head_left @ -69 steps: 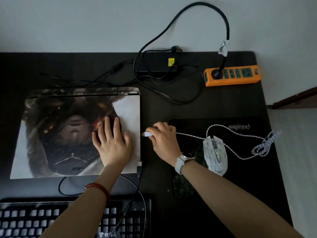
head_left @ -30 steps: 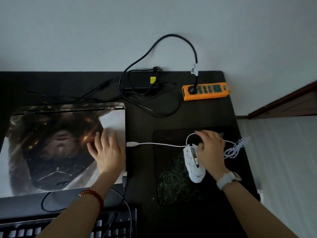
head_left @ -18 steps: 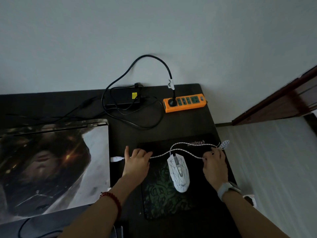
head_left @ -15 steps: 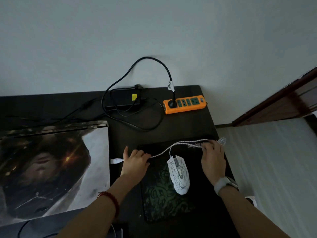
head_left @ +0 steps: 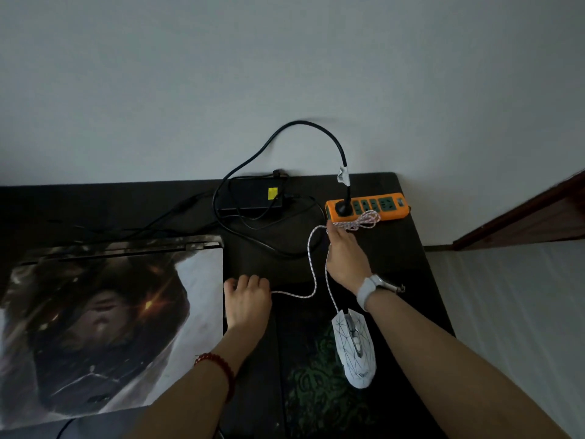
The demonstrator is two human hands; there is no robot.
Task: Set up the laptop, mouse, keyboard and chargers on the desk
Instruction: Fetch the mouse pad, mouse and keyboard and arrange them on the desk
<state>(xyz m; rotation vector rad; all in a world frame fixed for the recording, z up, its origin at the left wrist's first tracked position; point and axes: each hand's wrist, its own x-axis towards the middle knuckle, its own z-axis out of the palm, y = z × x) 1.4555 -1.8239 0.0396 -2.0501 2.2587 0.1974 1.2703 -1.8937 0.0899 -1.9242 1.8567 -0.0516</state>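
A closed laptop [head_left: 104, 324] with a printed picture on its lid lies at the left of the dark desk [head_left: 392, 248]. A white mouse [head_left: 354, 346] rests on the black mouse pad [head_left: 316, 403]. Its braided white cable [head_left: 311, 264] loops up from the mouse. My right hand [head_left: 345, 258] grips the bundled part of that cable just in front of the orange power strip [head_left: 367, 209]. My left hand [head_left: 248, 299] is closed on the cable's plug end right beside the laptop's right edge; the plug itself is hidden. A black charger brick [head_left: 253, 196] sits at the back.
Black charger cords [head_left: 262, 239] trail across the desk between brick, laptop and power strip, and one thick cord arcs up the wall. The desk's right edge drops to a pale floor, with a wooden door edge [head_left: 519, 223] at the far right.
My right hand lifted the bundled cable from the mouse pad's far corner back toward the power strip. My left hand, with the plug end, slid left to the laptop's side. The camera tilted.
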